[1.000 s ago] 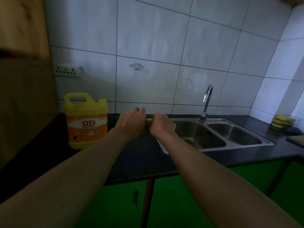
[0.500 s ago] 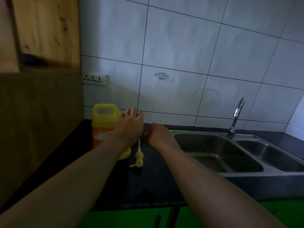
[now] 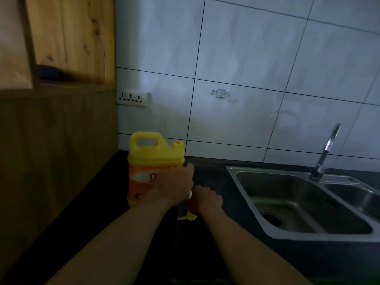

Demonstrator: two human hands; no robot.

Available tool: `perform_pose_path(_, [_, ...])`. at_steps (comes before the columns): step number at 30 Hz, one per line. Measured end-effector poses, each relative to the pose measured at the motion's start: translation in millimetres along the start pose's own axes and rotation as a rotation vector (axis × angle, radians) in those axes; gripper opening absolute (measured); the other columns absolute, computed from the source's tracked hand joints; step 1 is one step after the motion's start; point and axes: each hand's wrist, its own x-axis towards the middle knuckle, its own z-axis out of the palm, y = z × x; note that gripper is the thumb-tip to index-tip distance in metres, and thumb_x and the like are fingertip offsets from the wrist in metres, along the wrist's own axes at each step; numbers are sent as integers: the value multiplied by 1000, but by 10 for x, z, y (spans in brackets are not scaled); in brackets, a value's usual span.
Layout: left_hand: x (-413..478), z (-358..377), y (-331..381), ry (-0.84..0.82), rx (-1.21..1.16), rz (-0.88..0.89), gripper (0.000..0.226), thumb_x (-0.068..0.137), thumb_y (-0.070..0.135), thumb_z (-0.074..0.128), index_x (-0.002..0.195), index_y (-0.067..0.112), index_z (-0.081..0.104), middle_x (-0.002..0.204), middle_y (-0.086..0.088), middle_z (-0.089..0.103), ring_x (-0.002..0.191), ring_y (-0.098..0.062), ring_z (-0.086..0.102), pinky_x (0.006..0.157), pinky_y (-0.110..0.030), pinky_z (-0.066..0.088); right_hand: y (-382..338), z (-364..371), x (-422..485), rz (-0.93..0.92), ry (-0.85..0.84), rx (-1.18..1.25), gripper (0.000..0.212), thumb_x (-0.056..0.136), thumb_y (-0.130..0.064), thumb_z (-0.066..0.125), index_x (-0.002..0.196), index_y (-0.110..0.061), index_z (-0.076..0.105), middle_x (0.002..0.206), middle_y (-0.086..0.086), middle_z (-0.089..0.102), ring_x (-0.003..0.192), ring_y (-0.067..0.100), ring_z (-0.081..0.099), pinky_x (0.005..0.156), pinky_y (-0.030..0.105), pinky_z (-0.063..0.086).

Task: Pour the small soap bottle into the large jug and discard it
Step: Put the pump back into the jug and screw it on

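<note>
The large yellow jug (image 3: 152,159) with an orange label stands on the dark counter near the wall, its spout uncapped. My left hand (image 3: 174,186) is in front of the jug's lower right side, fingers curled around the small soap bottle, which is almost wholly hidden. My right hand (image 3: 206,199) is a closed fist touching the left hand. A yellow pump head (image 3: 186,217) sticks out below my right hand, and a bit of its white tube (image 3: 190,195) shows between the hands.
A steel double sink (image 3: 304,202) with a tap (image 3: 327,149) lies to the right. The black counter (image 3: 115,212) runs left to a wooden cabinet side (image 3: 57,140). A wall socket (image 3: 132,98) sits above the jug.
The view has swung left and closer to the jug. Both hands have dropped lower in front of the jug, and the pump, earlier plainly visible below them, is now mostly covered by my right hand.
</note>
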Motion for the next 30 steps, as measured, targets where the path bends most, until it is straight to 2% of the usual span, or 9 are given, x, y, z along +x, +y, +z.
perform_pose_path(2, [-7, 26, -19, 27, -56, -13, 17, 96, 21, 41, 109, 12, 48, 98, -6, 66, 75, -18, 60, 52, -22, 32, 4, 64, 30, 11, 22, -4, 40, 92, -45, 47, 118, -15, 57, 120, 10, 61, 109, 28, 59, 77, 37, 40])
perform_pose_path(6, [4, 72, -16, 27, -136, -17, 18, 96, 19, 40, 110, 12, 49, 97, -6, 65, 67, -11, 43, 43, -21, 21, 20, 154, 90, 39, 32, 32, 41, 93, -45, 47, 120, -15, 57, 121, 9, 61, 109, 26, 59, 80, 36, 43])
perform_pose_path(9, [-2, 55, -23, 25, -160, -25, 20, 95, 18, 42, 112, 10, 49, 96, -7, 64, 68, -11, 41, 44, -21, 20, 16, 182, 129, 57, 39, 52, 41, 92, -44, 50, 120, -15, 57, 121, 9, 61, 110, 26, 59, 81, 36, 44])
perform_pose_path(12, [23, 49, -30, 22, -179, -25, 11, 94, 17, 42, 102, 13, 49, 92, -6, 64, 66, -12, 42, 43, -21, 19, 27, 122, 146, 110, 66, 113, 37, 92, -40, 50, 117, -15, 59, 119, 9, 61, 109, 27, 60, 82, 36, 46])
perform_pose_path(16, [54, -1, -40, 78, -179, -3, 6, 95, 17, 41, 95, 15, 46, 90, -7, 65, 63, -14, 44, 49, -22, 27, 64, -41, 116, 173, 207, 250, 31, 93, -37, 50, 108, -12, 62, 111, 8, 64, 102, 26, 62, 76, 35, 44])
perform_pose_path(20, [78, -139, -38, 151, -120, -12, 17, 96, 19, 39, 108, 12, 48, 95, -6, 62, 63, -13, 43, 51, -24, 30, 108, -294, 58, 214, 383, 438, 37, 92, -40, 52, 110, -9, 58, 109, 11, 65, 101, 30, 62, 75, 34, 42])
perform_pose_path(22, [98, -238, -45, 211, -126, -34, 18, 95, 18, 40, 108, 10, 49, 99, -7, 58, 67, -17, 47, 53, -24, 35, 127, -455, 54, 187, 449, 547, 35, 93, -39, 51, 107, -8, 58, 104, 12, 65, 94, 30, 63, 76, 38, 48])
perform_pose_path(26, [227, -320, -175, 436, -50, 10, 18, 87, 12, 43, 92, 4, 58, 92, -15, 58, 71, -18, 50, 52, -24, 42, 60, -859, 101, 124, 524, 730, 37, 94, -41, 51, 103, -6, 60, 95, 11, 66, 83, 29, 64, 63, 34, 49])
perform_pose_path(30, [247, -490, -319, 531, 101, -143, 13, 75, 9, 47, 82, 2, 57, 87, -20, 56, 69, -29, 53, 57, -37, 50, -79, -1266, 91, 101, 603, 886, 40, 86, -43, 57, 104, -8, 54, 97, 10, 69, 82, 31, 70, 73, 46, 58])
